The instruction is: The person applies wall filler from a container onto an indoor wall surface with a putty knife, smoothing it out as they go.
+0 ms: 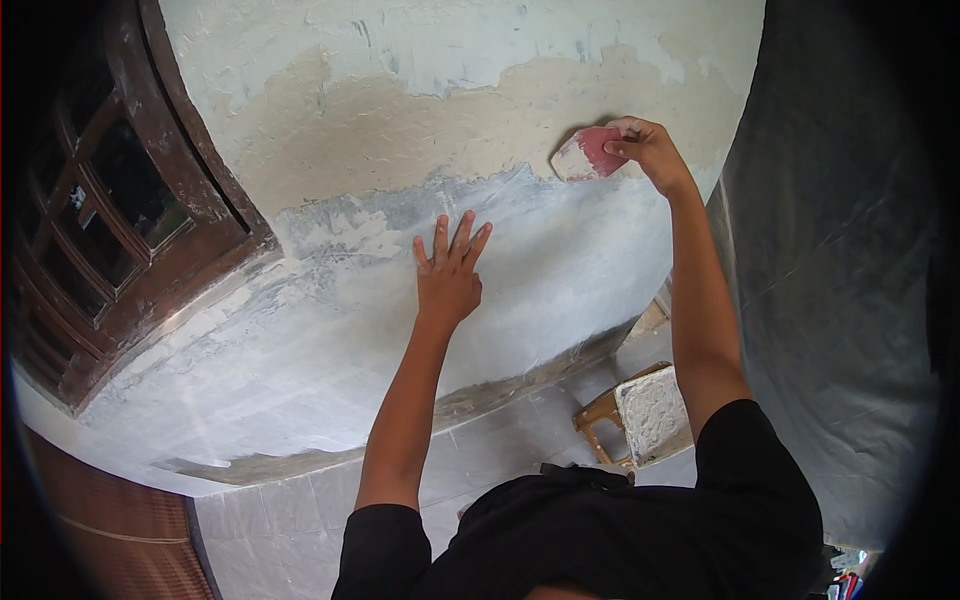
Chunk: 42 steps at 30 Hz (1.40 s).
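My right hand (652,158) grips a red putty scraper (590,153) at its upper right side, fingers behind and thumb in front. White paste coats much of the scraper's face, which lies close against the wall (545,260). Lower and to the left, my left hand (450,285) rests on the wall with its fingers spread, holding nothing. Around both hands the surface is patchy: a beige band (400,125) runs above, while smeared white and grey coating covers the part below.
A worn brown wooden window (185,150) borders the wall at left. Below me, a small stool (600,415) bears a slab of rough white paste (655,410). Grey sheeting (840,260) hangs at right, and a pale covering (290,520) lies on the floor. Reddish-brown slats (110,520) show at lower left.
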Available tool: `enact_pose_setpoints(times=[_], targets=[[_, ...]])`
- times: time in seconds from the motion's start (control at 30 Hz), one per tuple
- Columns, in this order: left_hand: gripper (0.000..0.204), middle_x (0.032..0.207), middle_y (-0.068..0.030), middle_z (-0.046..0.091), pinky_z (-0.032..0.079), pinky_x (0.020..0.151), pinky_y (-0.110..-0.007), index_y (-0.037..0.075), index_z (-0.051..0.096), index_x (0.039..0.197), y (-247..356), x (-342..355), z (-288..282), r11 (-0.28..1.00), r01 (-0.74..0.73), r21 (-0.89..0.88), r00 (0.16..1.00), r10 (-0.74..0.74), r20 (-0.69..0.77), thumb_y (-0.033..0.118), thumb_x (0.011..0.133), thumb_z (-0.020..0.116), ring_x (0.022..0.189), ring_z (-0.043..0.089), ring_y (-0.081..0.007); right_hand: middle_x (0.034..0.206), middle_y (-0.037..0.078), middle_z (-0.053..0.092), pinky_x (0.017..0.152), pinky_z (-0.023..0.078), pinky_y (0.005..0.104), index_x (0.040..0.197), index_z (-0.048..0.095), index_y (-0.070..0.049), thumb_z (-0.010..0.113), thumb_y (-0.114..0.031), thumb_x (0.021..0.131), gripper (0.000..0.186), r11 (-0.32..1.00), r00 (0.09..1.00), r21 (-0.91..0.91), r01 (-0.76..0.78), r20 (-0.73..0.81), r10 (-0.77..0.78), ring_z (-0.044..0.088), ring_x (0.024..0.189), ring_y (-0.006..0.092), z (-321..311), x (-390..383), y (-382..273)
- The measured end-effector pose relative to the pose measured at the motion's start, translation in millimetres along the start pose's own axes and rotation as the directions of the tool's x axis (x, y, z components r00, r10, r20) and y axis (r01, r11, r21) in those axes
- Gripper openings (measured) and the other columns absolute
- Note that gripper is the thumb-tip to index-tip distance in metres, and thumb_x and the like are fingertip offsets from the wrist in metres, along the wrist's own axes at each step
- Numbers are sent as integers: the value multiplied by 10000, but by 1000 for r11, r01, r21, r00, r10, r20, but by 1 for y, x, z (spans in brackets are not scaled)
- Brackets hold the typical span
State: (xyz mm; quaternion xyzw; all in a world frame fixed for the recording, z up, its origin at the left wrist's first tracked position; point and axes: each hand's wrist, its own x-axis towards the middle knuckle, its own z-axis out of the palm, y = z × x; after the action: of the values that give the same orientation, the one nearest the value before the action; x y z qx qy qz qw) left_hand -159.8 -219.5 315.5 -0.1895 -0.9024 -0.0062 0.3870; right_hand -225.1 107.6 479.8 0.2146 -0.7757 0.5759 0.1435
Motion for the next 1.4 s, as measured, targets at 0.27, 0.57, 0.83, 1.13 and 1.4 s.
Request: enact_pose_setpoints(times=[0.27,0.57,0.83,1.13,1.4], targets=[[867,1595,-23,75,-50,1100,-632,320,180,1509,0,0,3,976,-43,213,997,29,68,256,772,632,1460,5,-345,892,62,680,823,472,282,1053,648,19,664,-5,798,256,991,970,107,79,-235,-52,622,835,144,-33,0,-19],[865,1592,-23,94,-38,1099,-636,319,194,1507,-2,0,0,981,-34,189,994,13,111,257,766,635,1460,19,-344,911,72,684,814,467,271,1034,663,32,651,5,789,247,994,999,-103,-20,28,23,619,834,140,-6,16,-21],[860,1593,-25,89,-48,1099,-634,318,197,1507,0,0,2,973,-44,227,997,30,68,261,765,628,1459,18,-350,892,68,679,795,476,276,1040,657,30,659,11,790,251,992,991,-11,126,-52,-127,616,791,142,-38,13,-37],[853,1593,-37,83,-78,1095,-630,320,194,1507,-1,0,4,962,-52,268,998,38,56,285,773,626,1457,-16,-361,871,105,679,687,518,289,1006,664,47,634,8,776,235,977,998,-205,58,36,-51,628,758,169,-11,15,-26],[853,1596,-46,62,-76,1081,-648,310,195,1509,-1,-1,8,966,-58,253,996,38,83,297,777,634,1454,-43,-370,851,89,673,684,520,282,983,665,29,624,2,798,192,975,995,-202,93,-1,-95,632,764,155,-28,-4,-57]])
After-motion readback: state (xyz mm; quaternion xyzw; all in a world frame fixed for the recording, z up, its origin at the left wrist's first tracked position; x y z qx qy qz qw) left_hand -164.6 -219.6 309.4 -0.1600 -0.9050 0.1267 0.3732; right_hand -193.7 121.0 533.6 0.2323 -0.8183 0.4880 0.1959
